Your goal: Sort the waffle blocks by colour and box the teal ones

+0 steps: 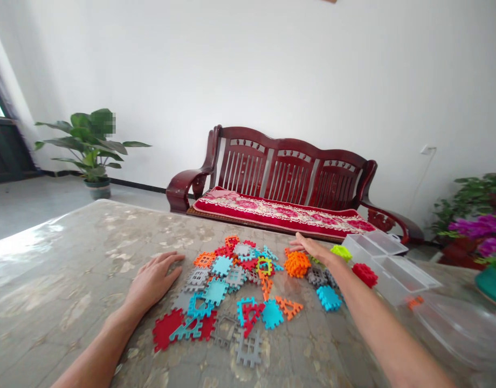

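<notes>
Several flat toothed plastic tiles [227, 291] in red, blue, grey and orange lie spread on the marble-patterned table [70, 269]. My left hand [153, 280] rests flat on the table just left of the pile, fingers stretched out, holding nothing. My right hand [312, 248] reaches across to the far side of the pile, fingers extended flat over tiles beside an assembled orange cube [297, 264]. A blue cube [329, 297], a grey cube [316, 276], a red cube [365, 274] and a yellow-green cube [342, 251] lie around my right forearm.
A clear plastic compartment box [389, 261] stands open at the right, with a clear lid or bag [458, 328] nearer me. A teal pot of purple flowers [490, 269] sits at the table's right edge. Behind stand a red wooden sofa [284, 183] and a potted plant [92, 145].
</notes>
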A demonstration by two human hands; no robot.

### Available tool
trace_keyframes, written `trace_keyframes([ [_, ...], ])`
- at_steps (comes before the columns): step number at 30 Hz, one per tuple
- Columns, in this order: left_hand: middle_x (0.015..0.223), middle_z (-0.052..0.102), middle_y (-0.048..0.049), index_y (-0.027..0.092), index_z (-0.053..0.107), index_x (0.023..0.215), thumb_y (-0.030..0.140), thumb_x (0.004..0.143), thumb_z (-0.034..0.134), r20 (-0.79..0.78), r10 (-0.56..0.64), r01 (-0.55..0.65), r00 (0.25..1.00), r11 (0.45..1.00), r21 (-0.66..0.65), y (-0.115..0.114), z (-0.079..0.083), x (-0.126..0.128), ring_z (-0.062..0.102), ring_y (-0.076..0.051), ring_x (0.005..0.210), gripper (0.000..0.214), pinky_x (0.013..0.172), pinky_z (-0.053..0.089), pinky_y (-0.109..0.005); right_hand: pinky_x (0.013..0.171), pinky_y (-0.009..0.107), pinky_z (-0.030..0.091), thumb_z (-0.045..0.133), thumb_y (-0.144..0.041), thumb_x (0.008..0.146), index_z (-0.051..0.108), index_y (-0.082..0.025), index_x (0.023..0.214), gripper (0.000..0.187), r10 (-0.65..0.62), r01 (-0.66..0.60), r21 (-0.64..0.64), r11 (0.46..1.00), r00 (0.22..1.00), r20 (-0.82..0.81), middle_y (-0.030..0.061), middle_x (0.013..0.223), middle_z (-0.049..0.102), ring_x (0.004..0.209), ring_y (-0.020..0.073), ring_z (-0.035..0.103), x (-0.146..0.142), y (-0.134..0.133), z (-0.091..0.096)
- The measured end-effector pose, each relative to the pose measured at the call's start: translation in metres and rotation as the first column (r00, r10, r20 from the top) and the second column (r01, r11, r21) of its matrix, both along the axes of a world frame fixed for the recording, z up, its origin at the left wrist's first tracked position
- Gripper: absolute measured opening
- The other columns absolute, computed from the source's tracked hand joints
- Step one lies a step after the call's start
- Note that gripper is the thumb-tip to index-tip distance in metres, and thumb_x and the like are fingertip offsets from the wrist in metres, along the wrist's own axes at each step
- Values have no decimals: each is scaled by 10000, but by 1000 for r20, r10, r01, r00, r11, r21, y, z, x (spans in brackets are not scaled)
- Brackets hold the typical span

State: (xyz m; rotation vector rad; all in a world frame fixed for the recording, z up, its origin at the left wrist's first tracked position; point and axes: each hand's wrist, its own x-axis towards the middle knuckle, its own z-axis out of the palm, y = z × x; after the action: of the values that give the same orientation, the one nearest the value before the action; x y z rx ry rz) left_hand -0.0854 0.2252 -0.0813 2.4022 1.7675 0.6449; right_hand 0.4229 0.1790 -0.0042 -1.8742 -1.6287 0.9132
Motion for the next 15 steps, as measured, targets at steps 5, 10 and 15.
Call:
trace_keyframes([
  [5, 1388, 628, -69, 264, 692, 1232, 451, 880, 405, -8, -6, 6, 1000, 1000, -5, -1, 2, 0, 589, -279, 1262, 492, 1085, 451, -434, 1051, 489, 420, 312, -827, 875, 695, -159, 1218, 842, -50, 50, -7, 999, 998, -32, 166, 1197, 724, 1222, 330, 605, 2, 2, -2],
  [10, 1390, 627, -72, 261, 687, 1240, 447, 878, 407, -14, -9, 9, 1000, 1000, -10, -1, 2, 0, 587, -279, 1268, 494, 1084, 454, -434, 978, 461, 465, 270, -818, 883, 711, -166, 1163, 836, -76, 79, 63, 995, 996, -49, 161, 1138, 745, 1155, 317, 636, 1, 5, -2],
  [15, 1380, 634, -65, 270, 693, 1229, 456, 880, 411, -6, -10, 10, 1000, 1000, 4, 1, 0, -1, 597, -273, 1254, 486, 1080, 458, -422, 856, 417, 505, 237, -827, 874, 732, -161, 1108, 863, -76, 77, 29, 997, 996, -40, 156, 1027, 763, 1008, 293, 672, 1, 2, -5],
])
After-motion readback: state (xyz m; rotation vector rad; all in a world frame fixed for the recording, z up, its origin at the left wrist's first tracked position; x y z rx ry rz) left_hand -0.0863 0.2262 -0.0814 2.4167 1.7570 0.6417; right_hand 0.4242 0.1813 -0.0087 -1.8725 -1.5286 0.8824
